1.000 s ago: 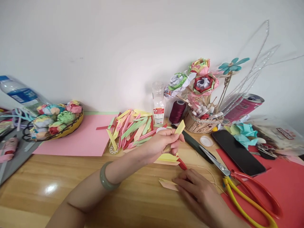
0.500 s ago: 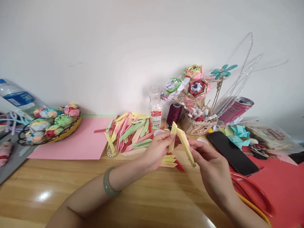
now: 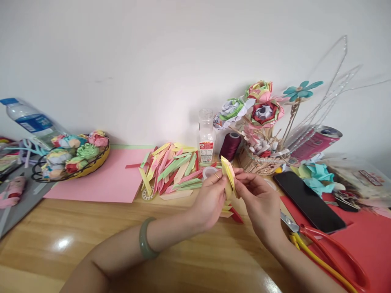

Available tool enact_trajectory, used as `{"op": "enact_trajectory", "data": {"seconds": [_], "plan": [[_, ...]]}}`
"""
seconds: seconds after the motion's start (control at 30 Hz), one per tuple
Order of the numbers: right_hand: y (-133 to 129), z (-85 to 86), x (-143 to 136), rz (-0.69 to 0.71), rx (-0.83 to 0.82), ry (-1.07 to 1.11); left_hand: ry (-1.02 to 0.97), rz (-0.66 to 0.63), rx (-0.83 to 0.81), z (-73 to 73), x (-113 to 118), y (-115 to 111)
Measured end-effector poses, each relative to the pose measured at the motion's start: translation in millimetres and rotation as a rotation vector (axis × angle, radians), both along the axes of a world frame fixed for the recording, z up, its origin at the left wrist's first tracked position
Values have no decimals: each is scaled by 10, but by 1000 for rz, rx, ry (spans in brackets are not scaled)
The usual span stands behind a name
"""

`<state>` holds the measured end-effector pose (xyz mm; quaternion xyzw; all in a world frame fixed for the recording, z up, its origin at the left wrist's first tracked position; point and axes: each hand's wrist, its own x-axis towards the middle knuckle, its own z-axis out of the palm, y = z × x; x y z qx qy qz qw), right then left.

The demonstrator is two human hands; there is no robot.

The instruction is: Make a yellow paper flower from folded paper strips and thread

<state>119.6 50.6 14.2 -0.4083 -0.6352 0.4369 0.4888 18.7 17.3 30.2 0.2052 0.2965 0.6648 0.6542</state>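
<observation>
Steadying, probably aligning, a narrow folded yellow paper piece (image 3: 227, 173)

Holding the yellow paper piece tip up and tilted, nearer than the clear narrow-necked bottle with the red-and-white label (image 3: 206, 151) and slightly to its right. Pressing thumb and fingers of the bare left hand (image 3: 210, 203) together on the paper's left side, leaving no visible gap. Bringing thumb and forefinger of the bare right hand (image 3: 262, 203) together at the paper's right edge; not telling grip firmness from this view, with rear fingertips hidden.

Judging by the layered edges, apparently squaring or tucking folds. For doing this well: anchoring the base with the left hand; nudging edges level with the right, lightly, guarding thin paper against stray creases; leaving the pointed tip uncovered for checking alignment; working low over the brown wooden tabletop (image 3: 180, 264) in front of the bottle, for easy recovery after a slip. Probably best avoiding any brush against the heap of multicoloured folded paper strips (image 3: 171, 167) just left of the bottle.
</observation>
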Motion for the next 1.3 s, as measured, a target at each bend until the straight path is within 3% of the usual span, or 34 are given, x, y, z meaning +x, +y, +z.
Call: {"op": "enact_trajectory", "data": {"seconds": [0.17,0.4,0.63,0.9,1.1,1.3], "plan": [[16,43,25,10,83,-136,142,91,40,-43,34,-8],[-1,40,51,13,261,-233,196,116,29,-59,36,-26],[5,33,72,43,531,-374,235,153,18,-27,2,-12],[33,71,29,96,30,-47,-15,106,-67,-94,17,17],[-23,32,13,78,51,-126,-112,59,-103,-75,15,3],[-40,26,40,35,246,-265,-186,45,-152,-34,9,6]]}}
